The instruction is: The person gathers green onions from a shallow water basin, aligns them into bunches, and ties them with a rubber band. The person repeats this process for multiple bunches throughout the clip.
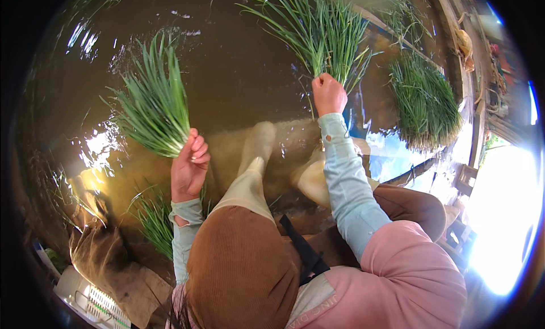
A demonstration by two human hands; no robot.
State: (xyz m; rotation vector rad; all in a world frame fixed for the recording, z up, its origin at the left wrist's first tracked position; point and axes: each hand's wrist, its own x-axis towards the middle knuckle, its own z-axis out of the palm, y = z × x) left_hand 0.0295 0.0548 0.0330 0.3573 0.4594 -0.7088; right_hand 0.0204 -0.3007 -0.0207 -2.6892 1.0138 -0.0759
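Over brown water (pixel 238 73), my left hand (pixel 189 167) grips the pale lower end of a bunch of green onion-like leaves (pixel 155 103). The leaves fan out up and to the left. My right hand (pixel 329 95) is a closed fist at the base of another bunch of long green leaves (pixel 308 39) at the top. Its fingers face away, but the stems run into the fist. Right beside it is a further bunch of green leaves (pixel 347 35), partly behind the hand; whether the hand holds this one too, I cannot tell.
A large stack of green leaves (pixel 423 99) lies at the right by a wooden rail (pixel 462 73). More leaves (pixel 155 220) sit beside my left forearm. My boot (pixel 255 154) stands in the water. At lower left are another person's brown trouser leg (pixel 115 265) and a white plastic basket (pixel 104 305).
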